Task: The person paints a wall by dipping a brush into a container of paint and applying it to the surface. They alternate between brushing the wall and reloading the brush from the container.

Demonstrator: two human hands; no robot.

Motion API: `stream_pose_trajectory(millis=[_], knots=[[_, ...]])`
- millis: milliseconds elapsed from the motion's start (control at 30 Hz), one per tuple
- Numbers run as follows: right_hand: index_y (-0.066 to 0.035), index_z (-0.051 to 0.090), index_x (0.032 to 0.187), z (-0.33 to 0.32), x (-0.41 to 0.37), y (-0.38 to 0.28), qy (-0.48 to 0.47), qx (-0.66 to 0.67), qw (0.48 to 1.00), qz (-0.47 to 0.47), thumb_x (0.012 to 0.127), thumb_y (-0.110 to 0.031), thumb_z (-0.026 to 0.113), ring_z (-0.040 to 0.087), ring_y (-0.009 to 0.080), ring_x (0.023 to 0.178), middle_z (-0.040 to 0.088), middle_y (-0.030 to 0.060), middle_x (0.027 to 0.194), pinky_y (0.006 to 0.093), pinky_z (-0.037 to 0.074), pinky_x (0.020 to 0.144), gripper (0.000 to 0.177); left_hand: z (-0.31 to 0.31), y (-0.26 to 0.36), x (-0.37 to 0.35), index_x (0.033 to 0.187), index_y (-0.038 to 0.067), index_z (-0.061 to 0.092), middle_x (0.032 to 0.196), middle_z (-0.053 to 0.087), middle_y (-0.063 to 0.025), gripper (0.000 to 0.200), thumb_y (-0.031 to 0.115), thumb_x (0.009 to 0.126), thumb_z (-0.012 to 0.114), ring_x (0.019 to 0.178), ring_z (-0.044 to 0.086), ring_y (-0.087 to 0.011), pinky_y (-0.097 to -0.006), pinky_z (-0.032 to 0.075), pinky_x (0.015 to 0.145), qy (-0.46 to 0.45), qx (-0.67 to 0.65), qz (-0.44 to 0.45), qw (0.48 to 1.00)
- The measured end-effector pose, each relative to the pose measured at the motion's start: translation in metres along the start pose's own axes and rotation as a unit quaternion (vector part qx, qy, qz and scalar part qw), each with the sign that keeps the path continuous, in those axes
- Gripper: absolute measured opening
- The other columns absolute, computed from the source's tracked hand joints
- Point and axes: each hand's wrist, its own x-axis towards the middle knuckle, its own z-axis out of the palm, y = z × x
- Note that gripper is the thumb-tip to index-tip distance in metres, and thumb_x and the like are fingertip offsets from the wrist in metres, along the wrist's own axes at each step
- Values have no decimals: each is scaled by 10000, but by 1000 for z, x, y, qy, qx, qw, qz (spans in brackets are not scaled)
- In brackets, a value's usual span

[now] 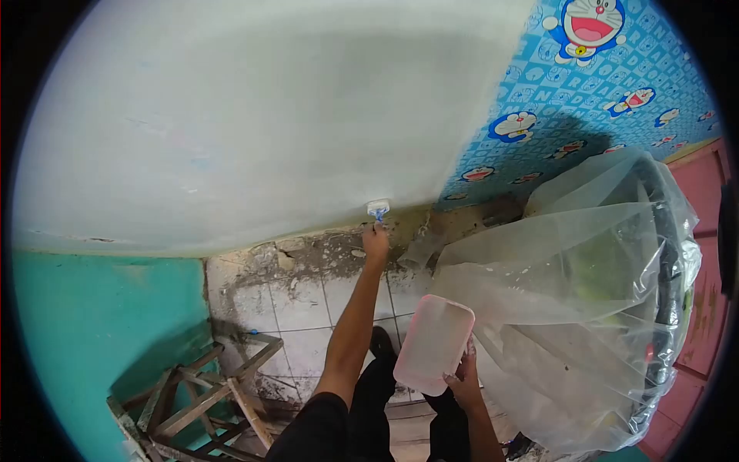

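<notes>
Left hand stretched out at the foot of the white wall; fingers closed on the blue grip of a brush; its white head lies just beyond the fingertips, at the wall's lower part, whether pressing on it I cannot tell; right hand back near the legs, pinching the near right corner of a pink tray; thumb at the near rim, fingers along the right side, their ends partly hidden; tray tilted, well apart from the brush; its contents unclear; rubble along the wall base, white tiles below; wooden frame to the left; plastic sheet to the right, near the tray; blue patterned wallpaper above the sheet.
</notes>
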Motion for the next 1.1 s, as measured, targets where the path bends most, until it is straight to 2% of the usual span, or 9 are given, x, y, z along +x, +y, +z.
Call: stream_pose_trajectory(millis=[100, 200, 333, 500, 700, 800, 900, 1000, 1100], knots=[[-93, -5, 1514, 5, -11, -14, -4, 17, 1000, -5, 779, -74, 632, 301, 288, 1372, 245, 180, 1494, 427, 275, 1105, 973, -46, 118, -52, 814, 33, 559, 653, 505, 1, 330, 293, 990, 459, 483, 422, -73, -253, 343, 440, -12, -85, -14, 996], [-82, -4, 1512, 7, -22, -28, -10, 18, 1000, 7, 768, -82, 640, 304, 292, 1369, 237, 176, 1498, 435, 282, 1102, 983, -90, 250, -114, 777, 23, 498, 582, 438, 9, 341, 262, 1011, 429, 508, 388, -63, -251, 320, 458, -17, -190, -1, 982], [-79, -6, 1512, 6, -33, -35, -6, -8, 999, 39, 759, -74, 633, 326, 294, 1353, 230, 171, 1501, 440, 293, 1096, 987, -108, 303, -148, 886, 46, 483, 624, 438, 23, 259, 255, 1022, 411, 520, 368, -35, -194, 299, 461, 20, -209, 111, 971], [-74, -9, 1511, -2, -32, -27, -10, -17, 1000, 22, 757, -59, 619, 356, 298, 1327, 252, 173, 1485, 439, 304, 1091, 981, -72, 248, -114, 947, 72, 468, 668, 437, 21, 198, 231, 1031, 385, 564, 378, -31, -192, 312, 475, 23, -226, 143, 963], [-76, -19, 1511, -12, -15, 1, 4, -12, 1000, 29, 755, -43, 618, 344, 289, 1337, 265, 172, 1478, 427, 301, 1088, 989, 9, 52, -59, 975, 12, 462, 736, 554, -167, 259, 253, 1013, 376, 672, 555, -361, -408, 447, 615, 8, 54, 166, 985], [-88, -31, 1512, -13, -5, 12, -13, -5, 1000, -10, 757, -21, 605, 331, 283, 1349, 265, 170, 1479, 424, 296, 1089, 990, 34, -18, -40, 1015, 8, 471, 850, 612, -247, 304, 294, 1001, 369, 827, 583, -466, -479, 452, 684, -26, 198, 16, 980], [-96, -40, 1513, -12, 0, 19, -7, -5, 1000, 9, 756, -21, 603, 334, 281, 1349, 264, 168, 1481, 427, 297, 1088, 997, 47, -58, -23, 988, -5, 510, 856, 629, -270, 337, 294, 988, 354, 873, 594, -492, -523, 443, 705, -33, 166, -38, 985], [-101, -35, 1515, -8, -2, 13, 3, -18, 999, 50, 757, -33, 610, 340, 286, 1346, 266, 169, 1481, 432, 300, 1086, 997, 56, -83, -4, 904, -23, 542, 772, 633, -223, 350, 273, 975, 367, 765, 613, -449, -492, 455, 677, -4, 201, 47, 978], [-106, -32, 1516, -6, -6, 14, -1, -4, 1000, 18, 754, -39, 614, 348, 290, 1340, 270, 171, 1480, 435, 305, 1085, 1001, 38, 3, -14, 830, -33, 562, 718, 622, -180, 378, 262, 973, 374, 676, 626, -351, -442, 466, 642, -69, 40, -53, 995]])
